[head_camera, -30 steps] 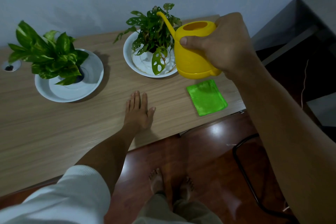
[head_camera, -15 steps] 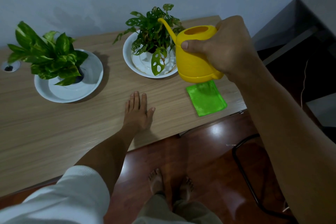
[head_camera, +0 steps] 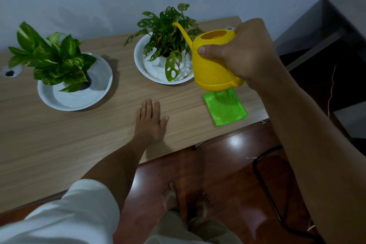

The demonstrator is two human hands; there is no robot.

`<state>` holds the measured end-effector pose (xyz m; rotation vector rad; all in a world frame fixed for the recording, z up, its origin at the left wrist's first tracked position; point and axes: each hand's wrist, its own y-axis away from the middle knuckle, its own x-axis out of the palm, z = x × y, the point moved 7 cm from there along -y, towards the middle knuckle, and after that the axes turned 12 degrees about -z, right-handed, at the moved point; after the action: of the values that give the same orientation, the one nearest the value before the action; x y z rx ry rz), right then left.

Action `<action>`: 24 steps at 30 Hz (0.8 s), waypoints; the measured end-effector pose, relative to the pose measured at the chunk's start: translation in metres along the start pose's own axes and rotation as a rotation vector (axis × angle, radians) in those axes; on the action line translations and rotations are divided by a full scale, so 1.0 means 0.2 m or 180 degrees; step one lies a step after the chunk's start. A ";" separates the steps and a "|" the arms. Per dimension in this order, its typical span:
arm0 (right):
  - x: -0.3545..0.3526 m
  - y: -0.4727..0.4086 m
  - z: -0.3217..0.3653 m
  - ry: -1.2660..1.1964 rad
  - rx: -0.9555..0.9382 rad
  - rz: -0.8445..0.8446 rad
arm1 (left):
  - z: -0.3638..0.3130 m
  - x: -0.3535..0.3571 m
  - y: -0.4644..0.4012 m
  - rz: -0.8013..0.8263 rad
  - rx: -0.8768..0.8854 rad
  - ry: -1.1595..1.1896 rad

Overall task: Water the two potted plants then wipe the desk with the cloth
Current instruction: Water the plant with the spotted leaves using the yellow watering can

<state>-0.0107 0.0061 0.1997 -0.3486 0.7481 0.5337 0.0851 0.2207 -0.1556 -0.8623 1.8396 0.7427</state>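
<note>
While left hand [head_camera: 150, 120] stays flat on desk [head_camera: 59, 144], right hand [head_camera: 243, 53] has lowered gripped watering can [head_camera: 213, 65].

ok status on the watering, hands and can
Right hand grips yellow watering can, spout over right plant. Left hand flat on desk. Green cloth untouched. Nothing in the way.

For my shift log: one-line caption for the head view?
Right hand tips yellow watering can toward right potted plant; left hand flat on desk.

The person wears a white sleeve [head_camera: 65, 212] pushed up one arm, khaki trousers [head_camera: 190, 232], and no shoes.
</note>
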 end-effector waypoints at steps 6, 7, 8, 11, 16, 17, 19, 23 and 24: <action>0.01 0.00 -0.01 0.0018 0.0050 -0.0045 | 0.00 0.00 0.00 0.0046 0.0001 -0.0031; 0.01 -0.01 -0.01 0.0006 0.0050 -0.0049 | 0.00 0.00 0.00 0.0047 0.0003 -0.0029; 0.01 -0.01 -0.01 -0.0011 0.0050 -0.0052 | -0.01 0.00 0.00 0.0047 0.0008 -0.0026; 0.01 -0.01 -0.01 -0.0026 0.0018 -0.0039 | -0.01 0.00 0.00 0.0046 0.0025 -0.0035; 0.00 -0.01 0.00 0.0030 -0.0012 -0.0113 | -0.01 0.00 0.00 0.0047 0.0000 -0.0015; -0.01 -0.01 0.00 0.0027 -0.0017 -0.0145 | -0.01 0.00 0.00 0.0047 -0.0008 -0.0013; -0.01 -0.01 0.00 -0.0008 -0.0023 -0.0166 | -0.01 0.00 0.00 0.0035 -0.0007 -0.0007; 0.00 -0.02 0.02 -0.0018 -0.0048 -0.0165 | 0.00 0.00 0.00 0.0003 0.0008 0.0013; 0.00 -0.02 0.02 -0.0015 -0.0050 -0.0158 | 0.00 0.01 0.00 -0.0001 0.0007 0.0015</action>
<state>-0.0051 0.0048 0.2029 -0.3794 0.7294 0.4937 0.0848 0.2204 -0.1567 -0.8635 1.8441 0.7389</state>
